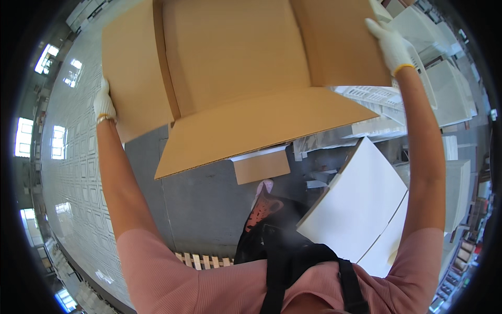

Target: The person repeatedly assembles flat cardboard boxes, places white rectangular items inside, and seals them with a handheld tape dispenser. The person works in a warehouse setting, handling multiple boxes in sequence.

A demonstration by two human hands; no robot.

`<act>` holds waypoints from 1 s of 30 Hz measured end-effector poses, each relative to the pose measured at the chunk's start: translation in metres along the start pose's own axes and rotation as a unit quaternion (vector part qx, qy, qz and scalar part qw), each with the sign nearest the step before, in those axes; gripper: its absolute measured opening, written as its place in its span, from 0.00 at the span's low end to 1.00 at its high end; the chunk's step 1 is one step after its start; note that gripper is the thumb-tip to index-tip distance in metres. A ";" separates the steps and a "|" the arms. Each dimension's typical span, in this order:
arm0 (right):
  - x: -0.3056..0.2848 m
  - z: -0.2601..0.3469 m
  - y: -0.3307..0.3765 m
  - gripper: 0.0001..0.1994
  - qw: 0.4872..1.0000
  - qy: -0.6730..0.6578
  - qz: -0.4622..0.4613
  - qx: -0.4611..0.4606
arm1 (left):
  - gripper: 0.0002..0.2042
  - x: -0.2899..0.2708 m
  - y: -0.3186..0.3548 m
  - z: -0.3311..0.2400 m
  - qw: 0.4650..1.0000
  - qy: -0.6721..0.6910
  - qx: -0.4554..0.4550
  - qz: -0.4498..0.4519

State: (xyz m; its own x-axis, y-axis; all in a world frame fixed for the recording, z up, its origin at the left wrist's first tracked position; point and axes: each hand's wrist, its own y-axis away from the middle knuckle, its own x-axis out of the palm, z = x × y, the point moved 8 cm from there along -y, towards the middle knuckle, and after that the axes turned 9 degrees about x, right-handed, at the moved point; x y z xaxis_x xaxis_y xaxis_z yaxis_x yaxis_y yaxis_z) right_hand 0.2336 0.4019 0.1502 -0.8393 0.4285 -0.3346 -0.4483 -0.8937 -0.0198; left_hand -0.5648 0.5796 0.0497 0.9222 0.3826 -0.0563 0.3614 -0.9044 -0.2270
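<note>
Grey floor (198, 204); slatted wooden pallet (206, 262) on it.

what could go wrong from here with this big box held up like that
The left hand and right hand hold the box by its side flaps, which might bend or slip.
The unheld near flap could catch the white panel.
The box blocks the view ahead, risking a stumble.

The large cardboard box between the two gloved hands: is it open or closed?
Open. The box has its left flap, right flap and near flap spread outward, so its inside shows.
</note>
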 end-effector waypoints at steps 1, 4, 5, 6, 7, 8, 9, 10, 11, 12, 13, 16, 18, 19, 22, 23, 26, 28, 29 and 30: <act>0.016 -0.013 -0.012 0.28 0.997 0.077 -0.010 0.003 | 0.31 0.010 0.006 0.026 1.000 -0.006 -0.029 0.007; 0.088 -0.072 -0.080 0.29 0.980 0.201 0.007 -0.001 | 0.34 -0.016 -0.019 0.112 0.991 -0.107 -0.071 -0.042; 0.098 -0.102 -0.101 0.29 0.973 0.232 0.009 0.002 | 0.36 -0.007 -0.020 0.137 0.981 -0.171 -0.081 -0.040; 0.098 -0.132 -0.113 0.30 0.956 0.291 -0.009 -0.025 | 0.37 0.008 -0.020 0.156 0.968 -0.238 -0.075 -0.015; 0.103 -0.150 -0.119 0.31 0.936 0.347 -0.024 -0.054 | 0.37 0.021 -0.017 0.171 0.949 -0.307 -0.069 0.008; 0.117 -0.152 -0.116 0.31 0.926 0.376 -0.022 -0.022 | 0.37 0.034 -0.006 0.176 0.940 -0.337 -0.045 0.032; 0.137 -0.142 -0.106 0.31 0.916 0.400 -0.019 0.005 | 0.36 0.036 0.001 0.176 0.927 -0.370 -0.020 0.053; 0.137 -0.137 -0.098 0.30 0.903 0.427 -0.028 0.040 | 0.32 0.050 0.000 0.181 0.898 -0.424 -0.001 0.115; 0.145 -0.144 -0.106 0.30 0.892 0.452 -0.009 0.005 | 0.30 0.054 0.004 0.188 0.895 -0.434 -0.017 0.100; 0.154 -0.159 -0.117 0.29 0.879 0.476 0.010 -0.030 | 0.30 0.056 0.009 0.188 0.879 -0.466 0.005 0.099; 0.155 -0.165 -0.124 0.29 0.862 0.502 0.022 -0.063 | 0.29 0.068 0.013 0.183 0.865 -0.491 0.030 0.102; 0.191 -0.164 -0.099 0.24 0.876 0.483 -0.004 -0.005 | 0.29 0.087 0.021 0.162 0.854 -0.507 0.044 0.112; 0.204 -0.173 -0.102 0.23 0.858 0.513 -0.002 0.023 | 0.28 0.083 0.021 0.164 0.822 -0.553 0.044 0.131; 0.203 -0.180 -0.102 0.23 0.855 0.517 -0.006 0.030 | 0.28 0.082 0.022 0.169 0.803 -0.576 0.042 0.143; 0.171 -0.214 -0.105 0.23 0.850 0.517 -0.029 0.097 | 0.20 0.095 0.025 0.190 0.755 -0.633 0.022 0.168; 0.157 -0.217 -0.106 0.22 0.848 0.514 -0.043 0.125 | 0.18 0.100 0.025 0.200 0.745 -0.643 0.008 0.175; 0.188 -0.216 -0.109 0.22 0.860 0.501 -0.028 0.093 | 0.07 0.005 0.027 0.290 0.487 -0.796 0.167 0.317; 0.198 -0.212 -0.101 0.31 0.855 0.503 -0.026 0.124 | 0.10 -0.002 0.036 0.312 0.464 -0.804 0.177 0.327; 0.191 -0.212 -0.092 0.35 0.838 0.527 -0.049 0.131 | 0.13 0.025 0.039 0.308 0.497 -0.793 0.117 0.332; 0.188 -0.208 -0.087 0.38 0.826 0.544 -0.064 0.132 | 0.15 0.041 0.045 0.295 0.523 -0.784 0.051 0.331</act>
State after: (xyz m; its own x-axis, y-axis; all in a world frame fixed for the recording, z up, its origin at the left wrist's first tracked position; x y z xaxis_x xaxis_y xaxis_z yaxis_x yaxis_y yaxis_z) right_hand 0.1788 0.5323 -0.1072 -0.0697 0.0156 -0.9974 -0.6839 -0.7286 0.0363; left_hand -0.5516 0.6105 -0.2490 -0.4354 -0.2504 -0.8647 -0.0483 -0.9527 0.3002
